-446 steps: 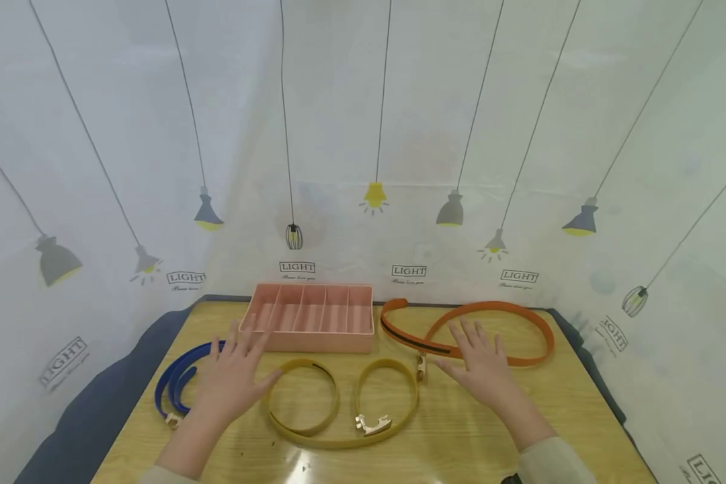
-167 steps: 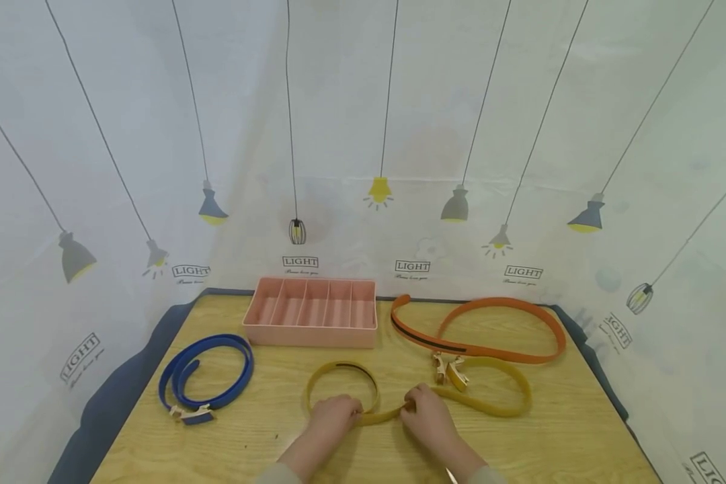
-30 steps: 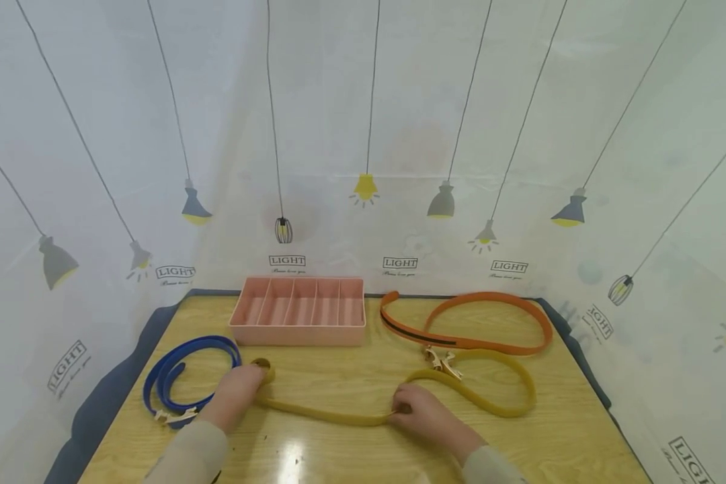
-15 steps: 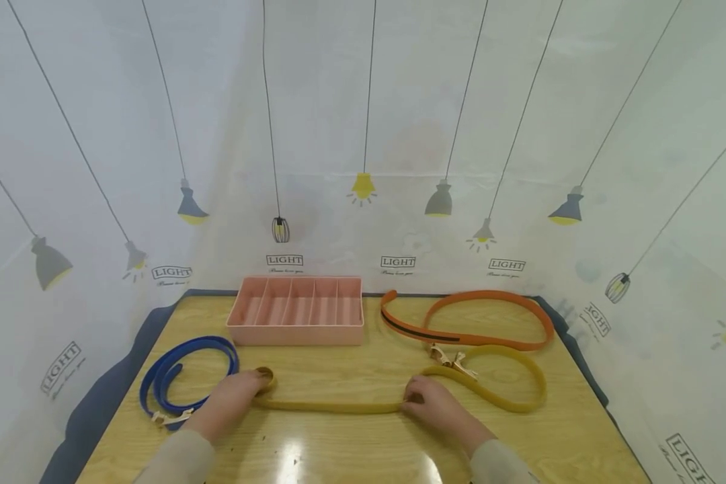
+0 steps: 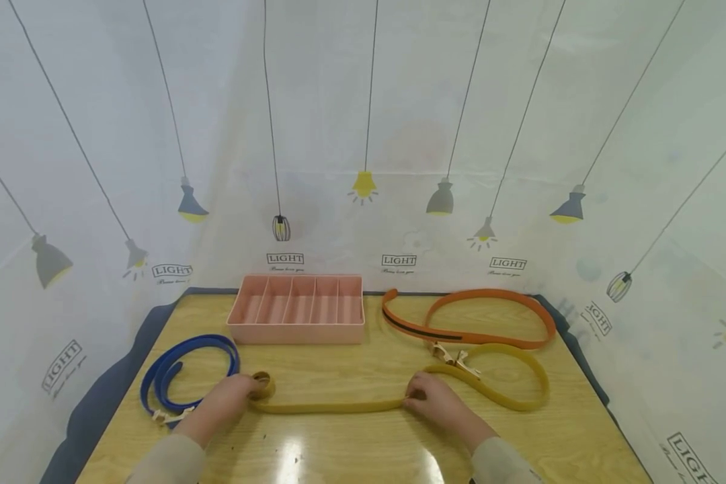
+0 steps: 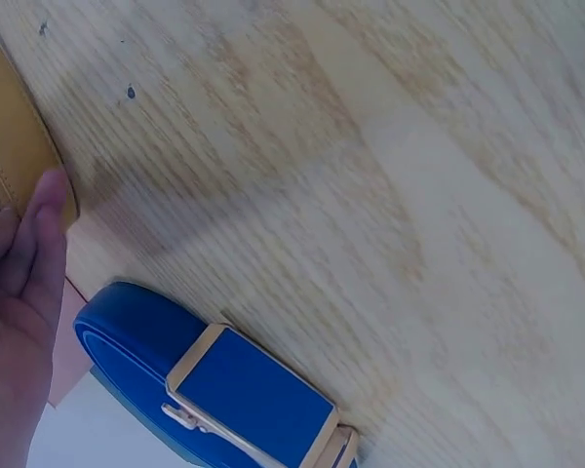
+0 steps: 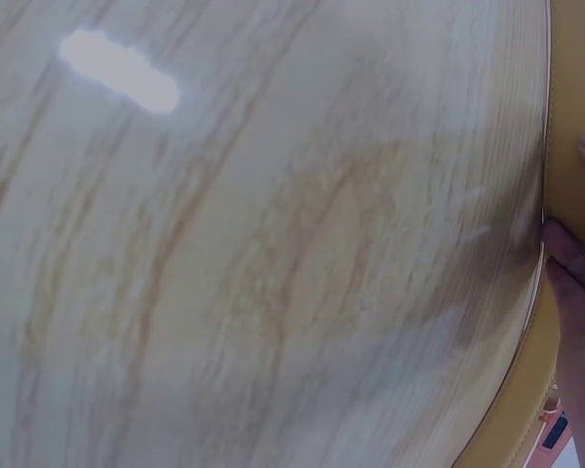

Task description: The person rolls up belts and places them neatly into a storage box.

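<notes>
A yellow belt (image 5: 333, 407) runs across the table between the two hands, its middle stretch straight and standing on edge. At its left end the belt is wound into a small coil, which my left hand (image 5: 230, 396) holds with curled fingers; in the left wrist view the fingers (image 6: 45, 210) lie against the yellow strap. My right hand (image 5: 432, 400) pinches the strap at the right end of the straight stretch. Beyond it the belt bends into a wide loop ending at a gold buckle (image 5: 454, 359). A blue belt (image 5: 151, 383) lies coiled beside my left wrist, its blue-faced buckle (image 6: 258, 395) near.
A pink tray (image 5: 296, 334) with several long compartments stands at the back of the wooden table (image 5: 339, 450). An orange belt (image 5: 490, 337) lies looped at the back right, close behind the gold buckle. A white printed curtain surrounds the table.
Since the earliest frame, both hands have taken hold of the yellow belt, and its left part went from a wide loop to a small coil. Over the last second the middle stretch has straightened.
</notes>
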`<state>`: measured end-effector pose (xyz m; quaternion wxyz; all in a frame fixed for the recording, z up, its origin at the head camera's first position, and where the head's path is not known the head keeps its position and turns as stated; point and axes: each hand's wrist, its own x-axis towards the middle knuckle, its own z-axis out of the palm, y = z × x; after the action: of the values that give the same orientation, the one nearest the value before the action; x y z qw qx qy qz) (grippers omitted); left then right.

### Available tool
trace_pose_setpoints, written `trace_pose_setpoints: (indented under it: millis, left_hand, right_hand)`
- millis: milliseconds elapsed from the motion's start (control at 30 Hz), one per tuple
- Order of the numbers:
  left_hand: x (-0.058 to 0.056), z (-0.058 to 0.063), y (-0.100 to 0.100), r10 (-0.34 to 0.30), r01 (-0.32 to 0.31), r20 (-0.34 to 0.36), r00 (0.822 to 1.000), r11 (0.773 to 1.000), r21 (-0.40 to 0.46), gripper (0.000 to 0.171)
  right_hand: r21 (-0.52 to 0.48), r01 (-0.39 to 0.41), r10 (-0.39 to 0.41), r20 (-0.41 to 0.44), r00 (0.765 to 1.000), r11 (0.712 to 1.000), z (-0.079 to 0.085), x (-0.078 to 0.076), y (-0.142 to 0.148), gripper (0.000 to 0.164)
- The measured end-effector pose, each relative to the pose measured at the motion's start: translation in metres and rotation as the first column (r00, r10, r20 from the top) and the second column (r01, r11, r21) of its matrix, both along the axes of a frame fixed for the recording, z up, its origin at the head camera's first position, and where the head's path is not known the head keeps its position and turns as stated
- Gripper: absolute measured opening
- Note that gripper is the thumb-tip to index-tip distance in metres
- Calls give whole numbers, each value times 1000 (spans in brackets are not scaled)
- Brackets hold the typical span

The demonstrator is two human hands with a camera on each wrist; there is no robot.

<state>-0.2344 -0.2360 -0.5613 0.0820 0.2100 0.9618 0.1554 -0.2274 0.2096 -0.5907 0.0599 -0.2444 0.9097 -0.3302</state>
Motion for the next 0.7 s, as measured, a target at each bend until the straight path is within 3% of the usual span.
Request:
trace_pose_setpoints:
  millis: [100, 167, 400, 567, 700]
  left_hand:
    - [3, 2, -1, -21, 20, 33, 999, 1000, 17, 45]
    - [4, 4, -2, -52, 51, 43, 998, 998, 30, 42]
    - [4, 4, -7, -231, 233, -54, 972, 972, 34, 27]
    - [3, -2, -10, -236, 238, -59, 970, 971, 31, 26]
    - [6, -2, -10, -216, 217, -21, 976, 974, 68, 24]
  right_hand:
    - [-3, 8, -8, -11, 1000, 1000, -1, -1, 1, 6]
    - [-6, 10, -11, -16, 1000, 1000, -3, -3, 2, 6]
    - [-13, 25, -25, -34, 999, 1000, -5, -5, 3, 6]
    - [-29, 39, -40, -45, 998, 999, -4, -4, 2, 8]
    - [-30, 47, -48, -45, 998, 998, -6, -5, 1, 8]
